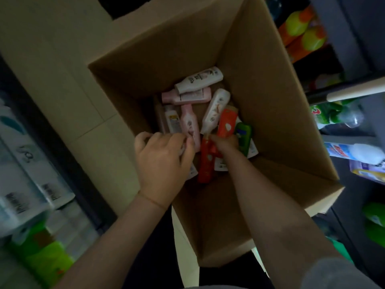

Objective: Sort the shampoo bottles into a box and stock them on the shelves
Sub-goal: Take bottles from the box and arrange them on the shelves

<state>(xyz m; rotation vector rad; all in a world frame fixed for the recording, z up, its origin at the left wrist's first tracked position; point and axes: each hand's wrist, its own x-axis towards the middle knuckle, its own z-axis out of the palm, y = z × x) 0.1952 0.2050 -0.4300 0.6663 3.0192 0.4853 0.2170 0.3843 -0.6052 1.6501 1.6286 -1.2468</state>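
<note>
An open cardboard box [270,105] stands on the floor below me with several shampoo bottles lying loose at its bottom: white ones [199,80], pink ones [188,119], an orange-red one [226,124] and a green one [243,136]. Both my hands reach down into it. My left hand [162,159] has its fingers curled around a pale bottle that it mostly hides. My right hand [226,142] grips the top of a red bottle [206,163] lying near the front of the pile.
Shelves flank the box. On the left stand white boxed goods [25,163] and green packs [48,261]. On the right shelves sit orange and yellow packs [302,32], green bottles [331,115] and a white-blue bottle [354,153]. Beige floor tiles [62,59] lie beyond.
</note>
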